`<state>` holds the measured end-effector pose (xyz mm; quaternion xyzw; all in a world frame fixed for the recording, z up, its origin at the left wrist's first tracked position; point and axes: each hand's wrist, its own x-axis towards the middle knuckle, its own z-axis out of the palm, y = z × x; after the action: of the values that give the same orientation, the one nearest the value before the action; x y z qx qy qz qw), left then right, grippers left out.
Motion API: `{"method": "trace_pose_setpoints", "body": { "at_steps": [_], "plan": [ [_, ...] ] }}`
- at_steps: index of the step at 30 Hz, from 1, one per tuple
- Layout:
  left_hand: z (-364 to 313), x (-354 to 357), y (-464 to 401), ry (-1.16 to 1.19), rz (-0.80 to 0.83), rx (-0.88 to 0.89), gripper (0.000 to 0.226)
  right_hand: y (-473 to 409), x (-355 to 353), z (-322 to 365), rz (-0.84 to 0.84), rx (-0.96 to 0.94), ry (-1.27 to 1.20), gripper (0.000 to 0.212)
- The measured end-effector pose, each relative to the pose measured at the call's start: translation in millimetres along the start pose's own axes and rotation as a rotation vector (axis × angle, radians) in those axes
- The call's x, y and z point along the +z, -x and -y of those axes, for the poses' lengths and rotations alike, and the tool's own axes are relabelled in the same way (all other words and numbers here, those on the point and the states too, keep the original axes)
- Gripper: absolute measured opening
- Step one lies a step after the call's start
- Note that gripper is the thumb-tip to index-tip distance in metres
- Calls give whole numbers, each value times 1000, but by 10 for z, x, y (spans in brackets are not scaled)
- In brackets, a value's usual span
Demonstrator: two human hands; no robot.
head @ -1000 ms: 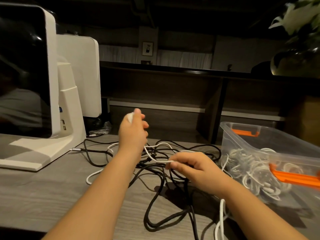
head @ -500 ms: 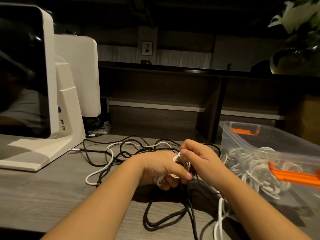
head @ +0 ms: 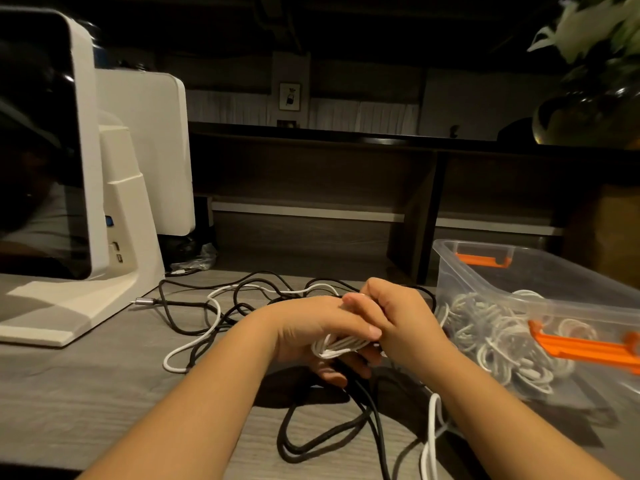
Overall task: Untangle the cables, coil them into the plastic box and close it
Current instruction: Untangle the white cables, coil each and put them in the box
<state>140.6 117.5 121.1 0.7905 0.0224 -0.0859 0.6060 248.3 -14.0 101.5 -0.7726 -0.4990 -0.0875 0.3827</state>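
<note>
both hands have stayed locked together over the tangle since half a second ago, the white loops in the left palm now a touch thicker. left hand (head: 311,327) is curled round a small white coil (head: 341,344), thumb clamped across it; right hand (head: 398,320) has its fingers folded down on the same coil, pinching it against the left. one white cable (head: 194,348) trails off left in a loop and another stretch drops off the near edge; how many black cables (head: 311,441) there are, i can't tell, they're knotted. one clear box (head: 519,271) sits just right of the hands, lid off, two orange latches (head: 585,348), white coils already inside. one white monitor (head: 114,188) stands far left; bare desk (head: 104,393) lies between it and the arms.
</note>
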Motion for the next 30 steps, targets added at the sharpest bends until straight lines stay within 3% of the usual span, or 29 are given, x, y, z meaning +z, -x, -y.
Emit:
{"method": "trace_pose_setpoints", "body": {
  "at_steps": [4,8,11,16,19,21,26,30],
  "plan": [
    [2,15,-14,-24,-14,-63,6,10,21,4,-15,-4,-52,31],
    [-11,-11,-5,89,43,-49,18,-2,-44,43,-68,101,-610,38],
    [-16,-60,-7,183,21,-50,28,-37,-152,-23,-155,70,-811,10],
    [-9,12,-9,-61,58,-86,27,-58,-109,-53,-253,7,-567,18],
    [-14,55,-14,-41,86,-11,26,-50,-94,-93,-246,35,-388,14],
    [-16,21,-15,37,-38,59,26,-41,-72,-111,-122,66,-236,16],
    [46,-83,-106,129,-521,137,22,-15,3,-12,107,48,23,20],
    [69,-53,-183,-118,-755,138,21,23,12,89,230,-45,148,16]
  ]
}}
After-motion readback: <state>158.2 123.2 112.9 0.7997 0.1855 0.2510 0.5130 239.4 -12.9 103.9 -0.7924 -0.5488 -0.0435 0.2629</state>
